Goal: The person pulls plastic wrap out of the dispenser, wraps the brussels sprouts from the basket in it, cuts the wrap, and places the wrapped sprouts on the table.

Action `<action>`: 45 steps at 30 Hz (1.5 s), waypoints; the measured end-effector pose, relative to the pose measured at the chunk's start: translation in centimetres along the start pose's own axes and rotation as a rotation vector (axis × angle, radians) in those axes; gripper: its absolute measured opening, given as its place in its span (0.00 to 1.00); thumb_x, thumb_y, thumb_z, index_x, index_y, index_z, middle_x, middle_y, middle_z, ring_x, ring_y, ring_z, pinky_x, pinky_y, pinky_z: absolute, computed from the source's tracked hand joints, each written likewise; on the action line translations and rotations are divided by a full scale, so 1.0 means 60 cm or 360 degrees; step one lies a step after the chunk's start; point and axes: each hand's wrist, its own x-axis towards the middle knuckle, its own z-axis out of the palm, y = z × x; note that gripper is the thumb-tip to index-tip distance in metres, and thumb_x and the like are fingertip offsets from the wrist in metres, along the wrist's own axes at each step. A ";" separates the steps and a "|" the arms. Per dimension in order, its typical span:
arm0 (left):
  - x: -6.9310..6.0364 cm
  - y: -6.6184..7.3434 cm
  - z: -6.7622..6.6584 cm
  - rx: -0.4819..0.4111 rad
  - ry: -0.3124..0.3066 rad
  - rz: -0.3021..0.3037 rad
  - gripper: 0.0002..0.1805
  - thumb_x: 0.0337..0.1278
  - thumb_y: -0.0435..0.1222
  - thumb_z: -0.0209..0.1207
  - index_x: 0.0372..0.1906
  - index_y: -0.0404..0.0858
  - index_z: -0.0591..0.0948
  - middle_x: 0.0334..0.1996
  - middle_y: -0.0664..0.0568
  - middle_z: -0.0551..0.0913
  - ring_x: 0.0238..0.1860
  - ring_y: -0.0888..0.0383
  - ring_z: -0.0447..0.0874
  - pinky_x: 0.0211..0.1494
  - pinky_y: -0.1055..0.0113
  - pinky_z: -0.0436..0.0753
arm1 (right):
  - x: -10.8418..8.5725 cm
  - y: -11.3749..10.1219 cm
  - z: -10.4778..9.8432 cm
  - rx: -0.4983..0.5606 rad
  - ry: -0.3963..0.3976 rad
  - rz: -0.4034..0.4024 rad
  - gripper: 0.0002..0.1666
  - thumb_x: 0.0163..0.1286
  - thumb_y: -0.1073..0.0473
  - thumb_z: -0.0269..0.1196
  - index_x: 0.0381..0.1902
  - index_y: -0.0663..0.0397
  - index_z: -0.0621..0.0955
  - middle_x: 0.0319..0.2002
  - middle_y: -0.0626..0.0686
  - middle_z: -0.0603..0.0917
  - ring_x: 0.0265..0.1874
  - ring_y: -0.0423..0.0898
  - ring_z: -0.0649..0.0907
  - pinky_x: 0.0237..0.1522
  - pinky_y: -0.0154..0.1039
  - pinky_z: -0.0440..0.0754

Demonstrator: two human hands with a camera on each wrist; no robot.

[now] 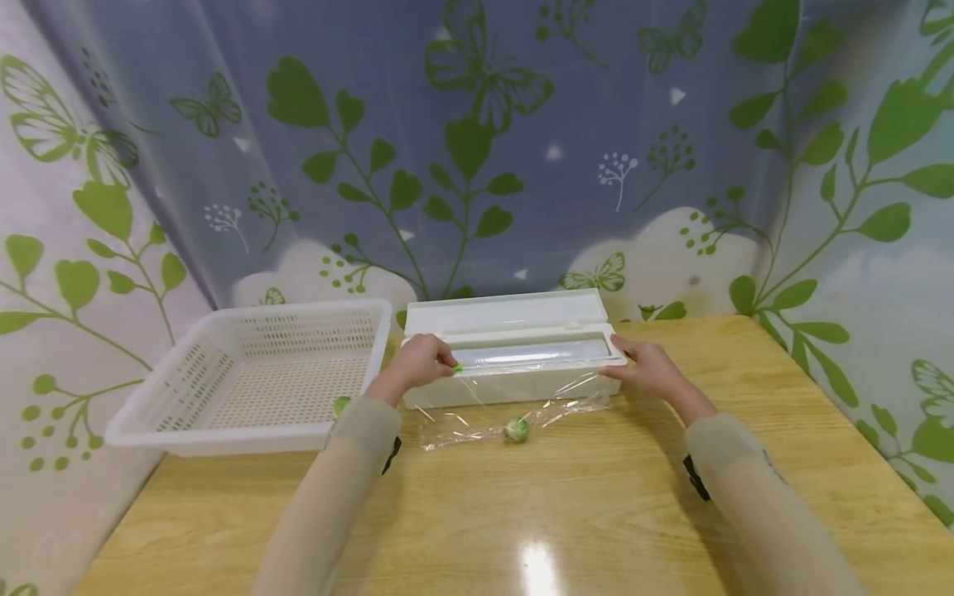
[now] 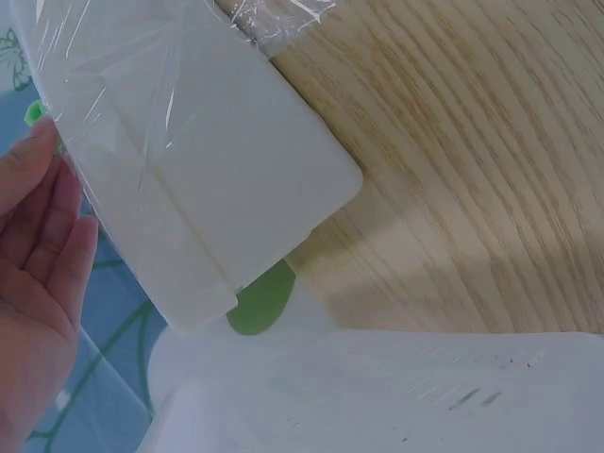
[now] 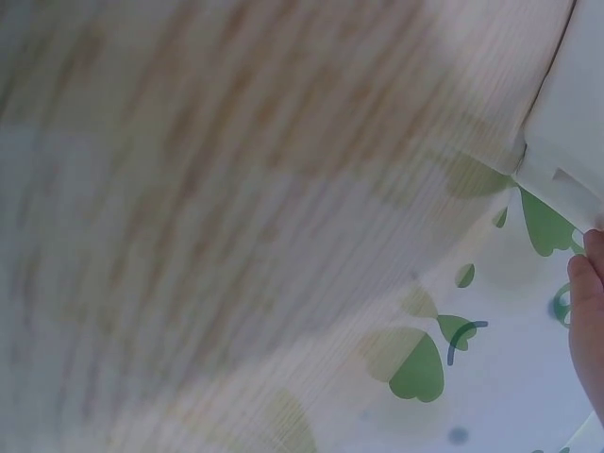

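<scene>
A white cling film dispenser (image 1: 440, 396) sits at the back of the table with its lid (image 1: 507, 313) raised and a film roll (image 1: 540, 353) inside. Clear film (image 1: 458, 429) hangs over its front onto the table, across a small green-and-white ball, like a Brussels sprout (image 1: 516, 430). My left hand (image 1: 419, 362) pinches a small green slide cutter (image 2: 35, 112) at the dispenser's front edge, towards its left end. With thumb and fingers, my right hand (image 1: 652, 370) grips the dispenser's right end; the right wrist view catches only its fingers (image 3: 587, 293).
Left of the dispenser stands a white perforated basket (image 1: 246, 441). Another green ball (image 1: 340, 405) shows at its near right side, partly behind my left sleeve. The wooden table (image 1: 477, 513) reaches a patterned curtain (image 1: 522, 182) at the back.
</scene>
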 end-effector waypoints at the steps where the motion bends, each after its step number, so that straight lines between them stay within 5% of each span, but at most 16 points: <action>1: 0.000 0.000 -0.002 -0.0005 -0.0002 -0.0002 0.02 0.44 0.33 0.64 0.27 0.38 0.84 0.28 0.53 0.83 0.32 0.57 0.77 0.37 0.65 0.75 | 0.001 -0.001 -0.001 0.0000 0.0001 0.0001 0.43 0.56 0.50 0.63 0.59 0.73 0.60 0.57 0.70 0.62 0.55 0.63 0.65 0.52 0.52 0.66; 13: 0.002 -0.007 -0.013 0.0010 -0.0063 0.0052 0.03 0.42 0.31 0.65 0.26 0.38 0.83 0.27 0.54 0.82 0.31 0.58 0.77 0.40 0.66 0.75 | 0.003 0.002 -0.001 0.0007 -0.0017 0.0013 0.43 0.57 0.49 0.62 0.60 0.73 0.60 0.58 0.70 0.61 0.55 0.64 0.65 0.52 0.52 0.66; 22: -0.010 -0.019 -0.024 -0.0021 -0.0156 -0.0034 0.02 0.42 0.28 0.63 0.26 0.35 0.82 0.26 0.52 0.82 0.30 0.57 0.77 0.37 0.67 0.76 | 0.002 0.003 0.005 0.0008 0.0009 -0.0011 0.43 0.56 0.51 0.64 0.58 0.75 0.61 0.56 0.71 0.62 0.54 0.64 0.66 0.52 0.52 0.66; 32: -0.017 -0.027 -0.036 0.0258 -0.0182 -0.0051 0.03 0.39 0.30 0.65 0.24 0.39 0.82 0.24 0.56 0.80 0.29 0.58 0.76 0.37 0.66 0.75 | 0.000 0.004 0.006 0.0046 -0.0016 0.0041 0.44 0.56 0.48 0.63 0.60 0.71 0.60 0.59 0.70 0.60 0.55 0.64 0.64 0.52 0.52 0.66; 45: -0.033 -0.043 -0.053 0.0401 -0.0193 -0.0048 0.03 0.40 0.33 0.66 0.25 0.41 0.83 0.26 0.56 0.81 0.31 0.58 0.78 0.37 0.65 0.76 | 0.004 0.008 0.006 0.0019 0.0013 -0.0004 0.43 0.56 0.49 0.63 0.59 0.72 0.61 0.58 0.69 0.62 0.54 0.63 0.65 0.52 0.52 0.66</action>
